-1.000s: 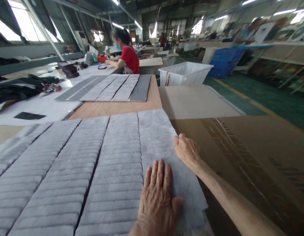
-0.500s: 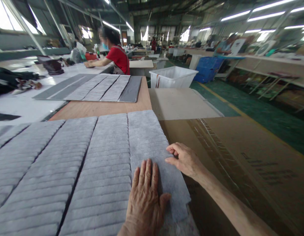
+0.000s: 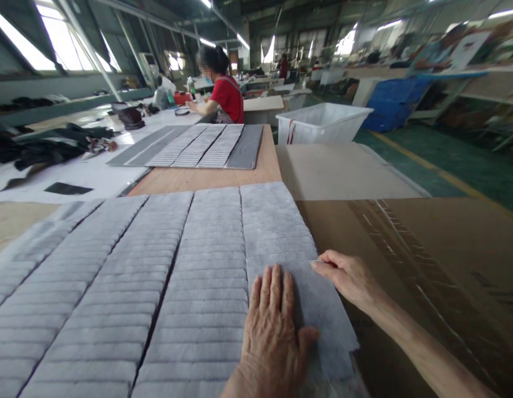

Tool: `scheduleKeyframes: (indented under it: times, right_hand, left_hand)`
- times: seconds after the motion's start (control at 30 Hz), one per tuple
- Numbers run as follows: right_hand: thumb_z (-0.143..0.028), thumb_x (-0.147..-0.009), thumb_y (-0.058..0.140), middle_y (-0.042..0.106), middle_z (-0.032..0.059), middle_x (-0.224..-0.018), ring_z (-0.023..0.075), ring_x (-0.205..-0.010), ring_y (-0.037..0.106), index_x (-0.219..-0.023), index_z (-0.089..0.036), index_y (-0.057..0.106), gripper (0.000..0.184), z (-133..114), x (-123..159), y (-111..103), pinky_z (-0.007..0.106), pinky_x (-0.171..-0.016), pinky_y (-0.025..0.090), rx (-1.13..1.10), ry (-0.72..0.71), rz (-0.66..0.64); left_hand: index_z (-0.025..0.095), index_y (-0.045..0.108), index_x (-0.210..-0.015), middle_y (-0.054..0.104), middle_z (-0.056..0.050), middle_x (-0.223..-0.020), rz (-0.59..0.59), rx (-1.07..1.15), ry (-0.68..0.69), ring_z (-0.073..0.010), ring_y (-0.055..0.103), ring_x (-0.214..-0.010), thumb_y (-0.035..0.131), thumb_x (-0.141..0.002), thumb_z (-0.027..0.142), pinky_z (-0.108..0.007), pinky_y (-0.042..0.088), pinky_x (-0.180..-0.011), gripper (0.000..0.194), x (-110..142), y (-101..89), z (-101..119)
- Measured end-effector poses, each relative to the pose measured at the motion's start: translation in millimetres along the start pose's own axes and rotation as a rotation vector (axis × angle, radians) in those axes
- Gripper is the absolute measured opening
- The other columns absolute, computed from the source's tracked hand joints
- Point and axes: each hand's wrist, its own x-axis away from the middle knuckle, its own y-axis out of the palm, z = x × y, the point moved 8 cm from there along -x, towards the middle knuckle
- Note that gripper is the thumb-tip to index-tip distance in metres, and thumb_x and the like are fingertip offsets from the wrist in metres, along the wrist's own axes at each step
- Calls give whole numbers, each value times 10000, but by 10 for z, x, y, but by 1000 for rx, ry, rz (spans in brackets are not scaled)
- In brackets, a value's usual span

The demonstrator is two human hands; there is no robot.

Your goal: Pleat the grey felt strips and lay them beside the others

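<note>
1. Quilted grey cloth padding [image 3: 190, 287] — matt, soft, slightly fuzzy, ridged in close rows.
2. Plywood tabletop [image 3: 207, 179] — pale, smooth, unpainted wood.
3. Brown cardboard sheet [image 3: 406, 249], matt paper, faintly scuffed.
4. White plastic bin [image 3: 323, 124], smooth, lightly glossy.
5. Blue plastic crate [image 3: 395, 97], matt.
6. Green painted floor [image 3: 418, 160], smooth, glossy.

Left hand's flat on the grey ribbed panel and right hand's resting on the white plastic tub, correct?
Not quite: the head view shows the right hand is not on the white plastic tub. Its fingertips are at the edge of the grey ribbed panel, above the brown cardboard. The left hand is flat on the panel, as you said.
</note>
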Motion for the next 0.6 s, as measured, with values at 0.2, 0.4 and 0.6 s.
scheduleKeyframes:
  times: [0.2,0.4,0.6]
  right_hand:
    - [-451,-705,459,463,-28,-495,131,-506,441,-587,-202,529,284,-32,-3,-24,244,-500,278,25,-2,5]
    - [-381,-707,486,454,-37,-491,120,-506,440,-579,-198,528,227,-89,20,-47,237,-498,281,31,10,14]
    - [-364,-721,497,477,-37,-487,123,-494,451,-579,-201,535,220,-37,8,-23,239,-484,289,36,20,22]
  left_hand:
    - [124,174,-1428,152,-101,-1495,42,-4,4,-248,122,-1375,273,-887,555,-441,279,-1104,700,-7,-10,-24]
    - [124,189,-1426,165,-92,-1493,49,-20,18,-247,142,-1375,285,-885,555,-429,281,-1106,698,-8,6,-33]
    - [137,155,-1432,128,-81,-1499,30,-25,10,-244,138,-1376,248,-881,578,-426,266,-1111,713,9,39,-47]
